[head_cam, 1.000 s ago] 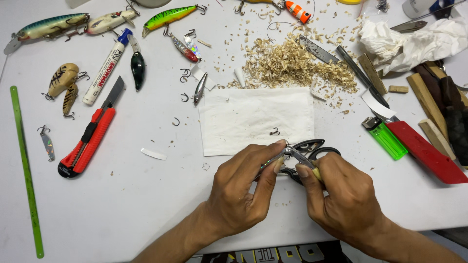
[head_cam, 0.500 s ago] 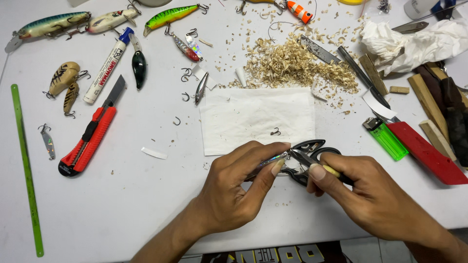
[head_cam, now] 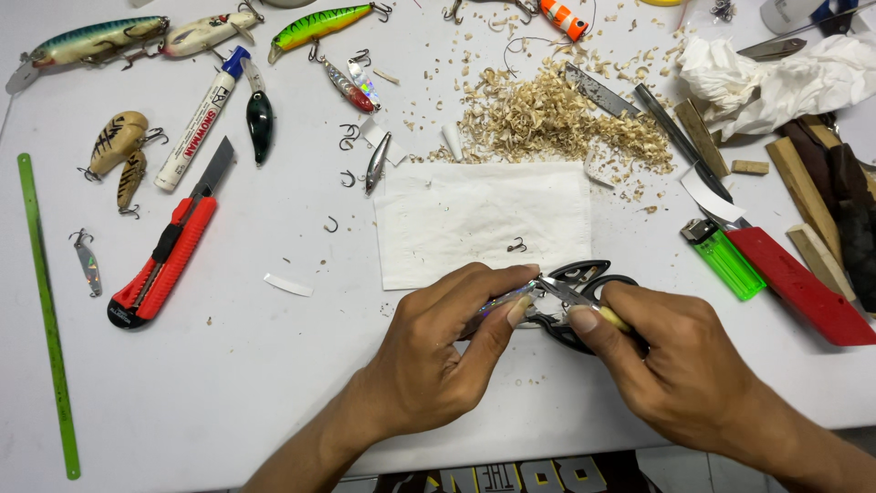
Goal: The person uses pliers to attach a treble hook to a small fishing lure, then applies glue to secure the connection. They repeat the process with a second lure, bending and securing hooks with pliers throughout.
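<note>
My left hand (head_cam: 438, 351) pinches a small shiny metal lure (head_cam: 500, 303) between thumb and fingers, just below a white paper towel (head_cam: 474, 215). My right hand (head_cam: 680, 361) grips a slim yellow-handled tool (head_cam: 584, 303) whose metal tip meets the lure's end. Black-handled scissors (head_cam: 584, 274) lie on the table under both hands. One small treble hook (head_cam: 517, 245) rests on the towel.
A red utility knife (head_cam: 169, 251), a white marker (head_cam: 201, 119), a green ruler (head_cam: 46, 310), several fishing lures and loose hooks lie at left and top. Wood shavings (head_cam: 547, 114), a green lighter (head_cam: 723, 258), a red-handled knife (head_cam: 794, 283), wood sticks and crumpled tissue (head_cam: 785, 78) are at right.
My right hand shifted slightly right and turned, bringing the tool tip onto the lure's end. My left hand kept hold of the lure in about the same place.
</note>
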